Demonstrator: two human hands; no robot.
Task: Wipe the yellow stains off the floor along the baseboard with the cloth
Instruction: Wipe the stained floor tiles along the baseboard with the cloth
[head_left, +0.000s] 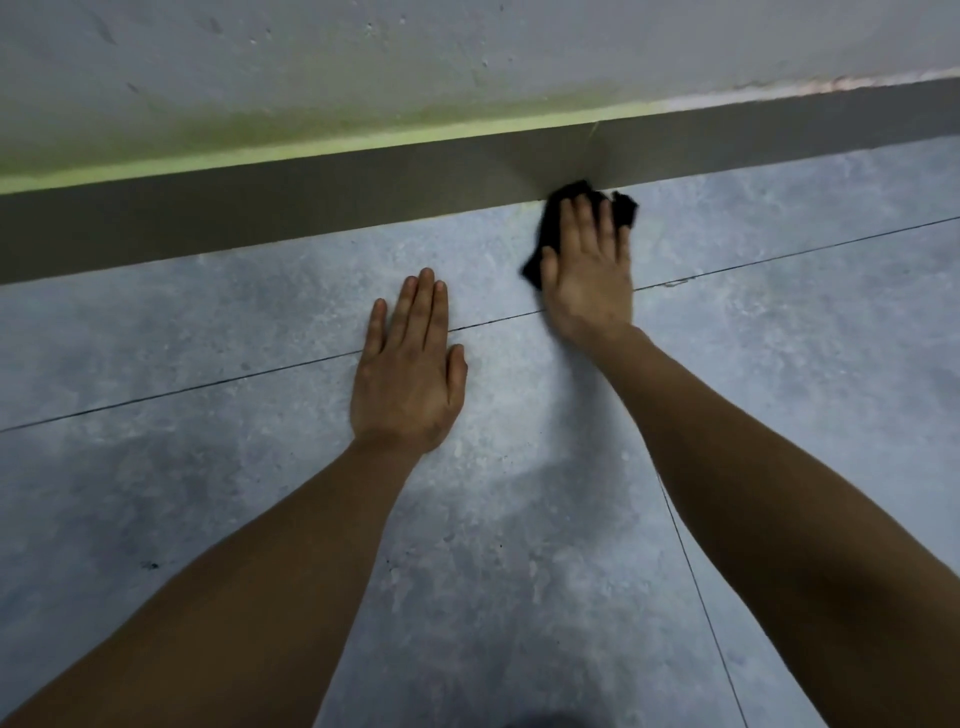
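A grey tiled floor (260, 322) is seen meeting a dark baseboard (311, 202) below a pale wall (467, 52). The right hand (589, 270) is pressed flat, fingers straight, on the black cloth (535, 254) at the foot of the baseboard; the left hand (408, 369) is laid open on the floor, well apart from it. A faint yellowish trace (522, 208) just left of the cloth suggests wiping is unfinished; elsewhere no stains can be made out.

black cloth (621, 207) crumpled on grey floor (260, 322), touching baseboard (260, 218).
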